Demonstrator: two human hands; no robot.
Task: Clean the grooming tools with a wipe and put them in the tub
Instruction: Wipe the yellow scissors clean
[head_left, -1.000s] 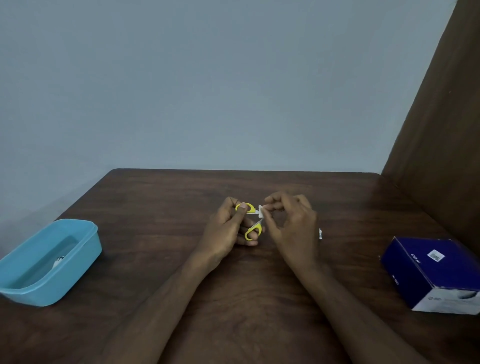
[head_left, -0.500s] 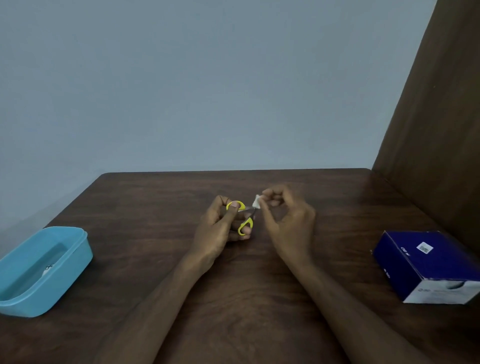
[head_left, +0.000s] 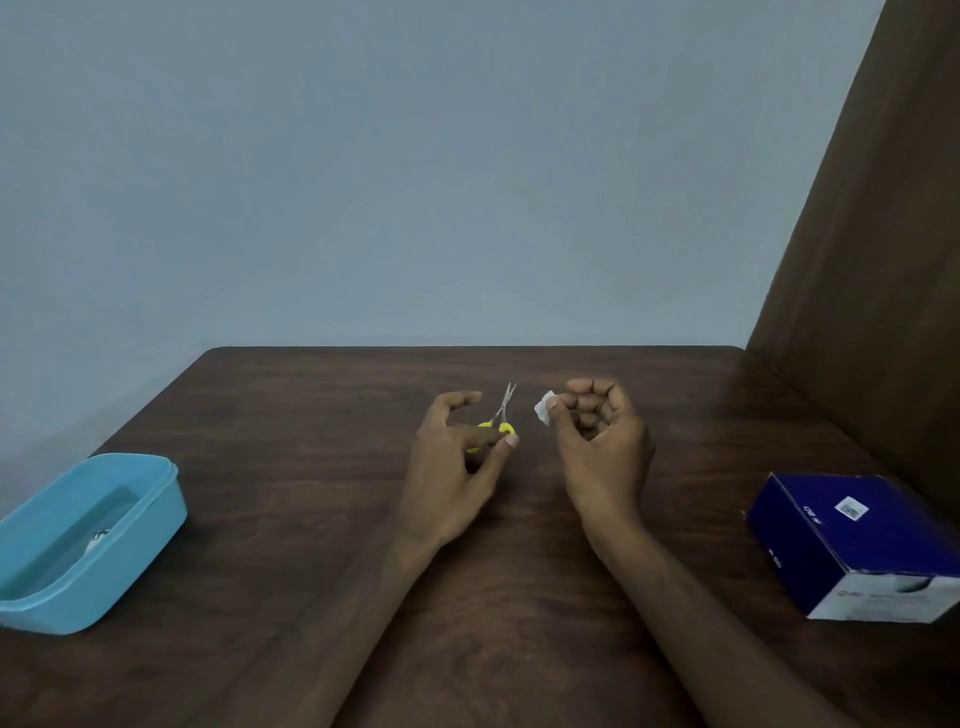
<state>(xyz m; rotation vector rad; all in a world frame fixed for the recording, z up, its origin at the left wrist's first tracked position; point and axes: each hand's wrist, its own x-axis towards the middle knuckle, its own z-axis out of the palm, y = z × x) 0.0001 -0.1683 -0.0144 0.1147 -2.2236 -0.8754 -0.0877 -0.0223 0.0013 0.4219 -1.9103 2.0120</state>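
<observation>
My left hand (head_left: 457, 467) holds small yellow-handled scissors (head_left: 500, 415) by the handles, thin blades pointing up and away over the middle of the table. My right hand (head_left: 597, 441) pinches a small white wipe (head_left: 543, 408) between thumb and forefinger, a short gap to the right of the blades, not touching them. The light blue tub (head_left: 150, 525) stands at the left edge of the table, with a small tool (head_left: 98, 538) lying inside it.
A dark blue cardboard box (head_left: 852, 545) sits on the right side of the brown wooden table (head_left: 311, 441). A brown panel (head_left: 883, 260) rises along the right side and a grey wall stands behind the table.
My hands have drawn apart: the wipe has come off the scissors and moved right. The blades, hidden before, now stand bare and point upward.
</observation>
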